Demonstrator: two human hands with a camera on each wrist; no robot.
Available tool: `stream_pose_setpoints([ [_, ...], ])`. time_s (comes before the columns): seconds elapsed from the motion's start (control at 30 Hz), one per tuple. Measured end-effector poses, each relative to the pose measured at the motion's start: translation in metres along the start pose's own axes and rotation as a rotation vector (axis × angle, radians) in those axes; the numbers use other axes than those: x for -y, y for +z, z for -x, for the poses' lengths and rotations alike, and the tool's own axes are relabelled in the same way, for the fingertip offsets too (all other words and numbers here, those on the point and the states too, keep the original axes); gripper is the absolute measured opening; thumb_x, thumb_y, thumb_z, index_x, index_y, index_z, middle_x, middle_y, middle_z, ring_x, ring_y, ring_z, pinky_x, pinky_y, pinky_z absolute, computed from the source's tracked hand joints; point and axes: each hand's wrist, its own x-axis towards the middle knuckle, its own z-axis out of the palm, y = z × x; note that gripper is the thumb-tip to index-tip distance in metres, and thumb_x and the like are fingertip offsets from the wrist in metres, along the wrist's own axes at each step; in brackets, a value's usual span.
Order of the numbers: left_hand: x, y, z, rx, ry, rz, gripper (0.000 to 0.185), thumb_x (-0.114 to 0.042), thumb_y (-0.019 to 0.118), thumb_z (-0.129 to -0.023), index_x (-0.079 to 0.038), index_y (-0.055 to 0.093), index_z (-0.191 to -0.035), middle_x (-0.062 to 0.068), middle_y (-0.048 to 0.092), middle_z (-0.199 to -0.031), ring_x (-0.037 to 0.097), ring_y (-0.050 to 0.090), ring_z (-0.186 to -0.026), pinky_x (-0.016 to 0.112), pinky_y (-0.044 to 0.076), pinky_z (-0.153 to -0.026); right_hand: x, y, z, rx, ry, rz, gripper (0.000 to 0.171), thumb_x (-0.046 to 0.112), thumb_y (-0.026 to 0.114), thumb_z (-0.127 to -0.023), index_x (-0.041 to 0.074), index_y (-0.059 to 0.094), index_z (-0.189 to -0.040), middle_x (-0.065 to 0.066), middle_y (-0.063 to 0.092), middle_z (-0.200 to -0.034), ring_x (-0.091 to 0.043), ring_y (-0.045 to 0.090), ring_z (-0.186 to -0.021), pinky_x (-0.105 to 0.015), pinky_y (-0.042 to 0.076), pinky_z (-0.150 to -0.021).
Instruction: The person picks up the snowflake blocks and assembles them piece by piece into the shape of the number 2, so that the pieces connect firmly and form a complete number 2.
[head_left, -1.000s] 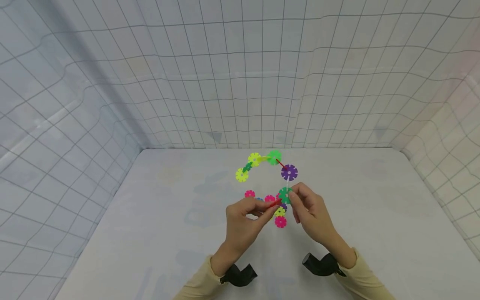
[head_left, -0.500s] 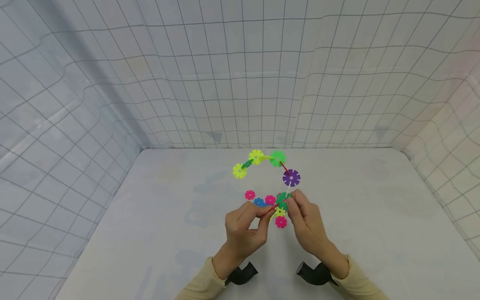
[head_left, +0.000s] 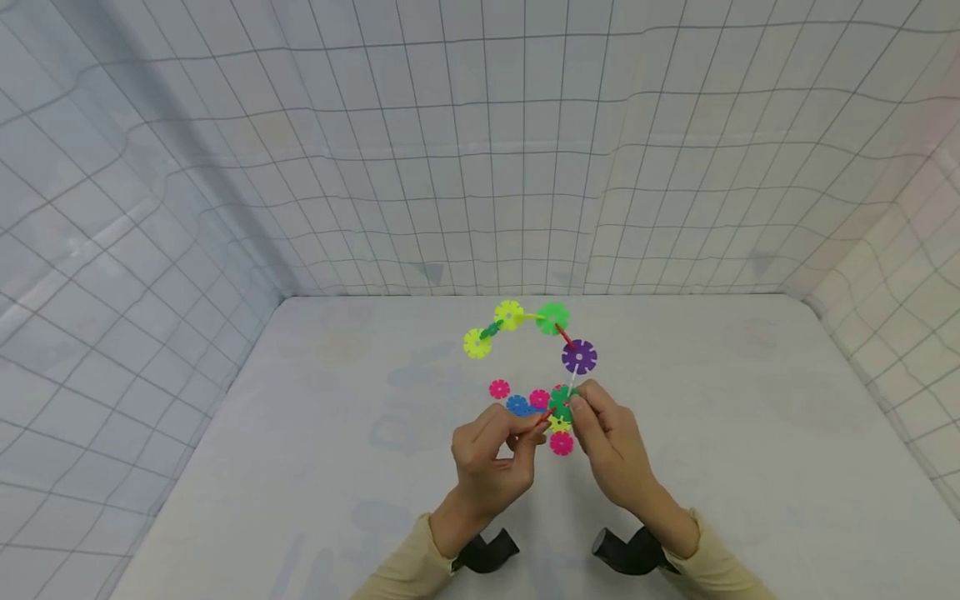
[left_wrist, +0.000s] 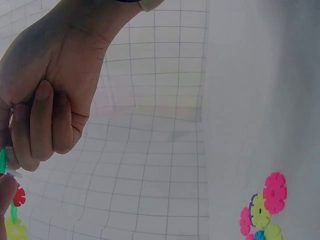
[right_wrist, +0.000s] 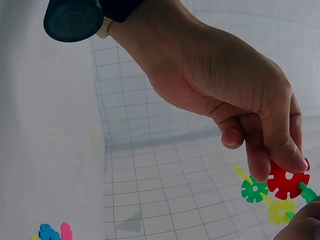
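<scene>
My left hand (head_left: pixel 487 454) pinches a red snowflake disc (right_wrist: pixel 286 187), a slotted plastic building piece seen nearly edge-on in the head view. My right hand (head_left: pixel 618 442) pinches a green snowflake disc (head_left: pixel 561 403) between thumb and forefinger. At their edges the red and green discs meet; how deeply the slots interlock is unclear. From the green disc a curved chain runs up and around through a white disc (head_left: pixel 573 379), a purple disc (head_left: pixel 589 360), a light green disc (head_left: pixel 553 318) and others to a yellow disc (head_left: pixel 471 342) at its far left end.
Loose snowflake discs lie on the white table (head_left: pixel 337 467) under and beyond the hands, among them a pink disc (head_left: pixel 562 448), a blue disc (head_left: pixel 514 402) and another pink disc (head_left: pixel 496 388). Grid-patterned sheets (head_left: pixel 480 167) enclose the back and sides.
Over the last second, my right hand has come slightly down and left with the green disc and chain. My left fingers have shifted their pinch on the red disc. Little differs since half a second ago.
</scene>
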Motion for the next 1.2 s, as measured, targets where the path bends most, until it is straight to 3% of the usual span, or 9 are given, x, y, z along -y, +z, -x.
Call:
stream_pose_setpoints([
  [0.2,0.001,-0.002,-0.001,0.042,-0.019,0.006,0.013,-0.01,0.067,-0.089,0.001,0.064,-0.082,0.005,0.06,-0.065,0.009,0.058,-0.052,0.011,0.042,-0.049,0.004,-0.003,-0.002,-0.007,0.038,-0.01,0.022,-0.006,0.042,-0.096,0.009,0.052,-0.084,0.006,0.036,-0.055,-0.007,0.033,-0.045,-0.022,0.024,-0.036],
  [0.5,-0.003,-0.005,-0.002,0.115,-0.044,-0.042,0.014,-0.015,0.066,-0.09,-0.002,0.065,-0.085,0.004,0.062,-0.069,0.007,0.054,-0.048,0.009,0.041,-0.049,0.003,-0.008,-0.004,-0.145,0.052,0.024,0.02,-0.004,0.041,-0.097,0.004,0.048,-0.08,0.004,0.036,-0.055,-0.009,0.033,-0.044,-0.022,0.026,-0.036],
  [0.87,-0.005,-0.002,-0.002,0.086,-0.033,-0.067,0.015,-0.016,0.067,-0.089,-0.001,0.067,-0.085,0.004,0.064,-0.067,0.007,0.056,-0.046,0.01,0.041,-0.046,0.005,0.005,0.002,-0.079,0.073,-0.041,0.015,-0.006,0.043,-0.096,0.004,0.052,-0.088,0.004,0.041,-0.059,-0.01,0.038,-0.047,-0.024,0.031,-0.036],
  [1.2,-0.005,-0.002,-0.003,0.04,0.078,-0.105,0.014,-0.01,0.067,-0.088,0.002,0.066,-0.083,0.005,0.061,-0.064,0.006,0.054,-0.045,0.009,0.043,-0.052,0.007,0.007,0.002,-0.084,0.073,-0.057,0.02,-0.008,0.044,-0.094,0.005,0.053,-0.081,0.003,0.039,-0.052,-0.009,0.036,-0.042,-0.022,0.028,-0.034],
])
